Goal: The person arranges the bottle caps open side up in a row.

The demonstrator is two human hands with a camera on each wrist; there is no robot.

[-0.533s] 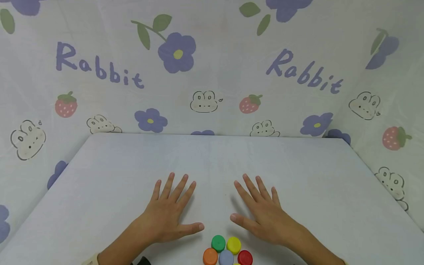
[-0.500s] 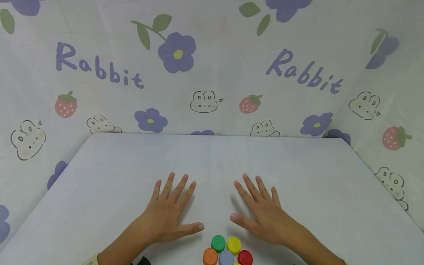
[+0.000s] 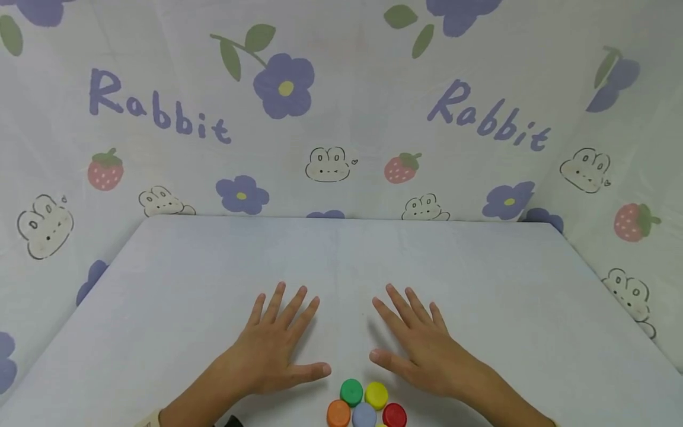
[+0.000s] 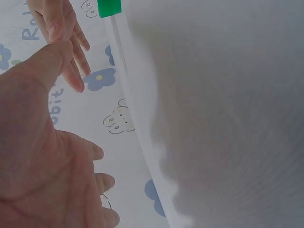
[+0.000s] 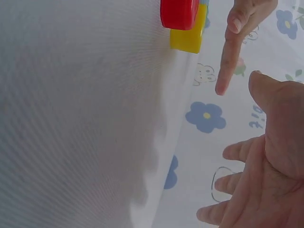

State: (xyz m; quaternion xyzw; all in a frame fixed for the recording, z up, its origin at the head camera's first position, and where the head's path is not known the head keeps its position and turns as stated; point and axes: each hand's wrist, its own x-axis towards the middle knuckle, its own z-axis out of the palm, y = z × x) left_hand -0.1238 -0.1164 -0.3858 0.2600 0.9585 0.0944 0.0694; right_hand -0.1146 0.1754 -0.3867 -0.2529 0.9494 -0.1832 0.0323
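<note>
My left hand [image 3: 272,350] hovers palm down over the white table with its fingers spread and holds nothing. Opposite it, my right hand [image 3: 427,356] is held the same way, fingers apart. Between and just in front of the wrists lies a cluster of round plastic caps: a green cap [image 3: 351,392], a yellow cap [image 3: 376,395], an orange cap [image 3: 338,413], a pale blue cap [image 3: 364,415] and a red cap [image 3: 395,415]. Another yellow one is cut off by the lower edge. In the right wrist view, the red cap [image 5: 179,13] appears near the top. Neither hand touches a cap.
The white table [image 3: 341,255] reaches back to a patterned cloth [image 3: 352,107] with flowers, rabbits and strawberries, which also hangs along both sides. A black object [image 3: 233,421], mostly out of frame, shows by the left forearm.
Both hands have shifted slightly inward and a little toward the lower edge of the head view. The caps have stayed in place.
</note>
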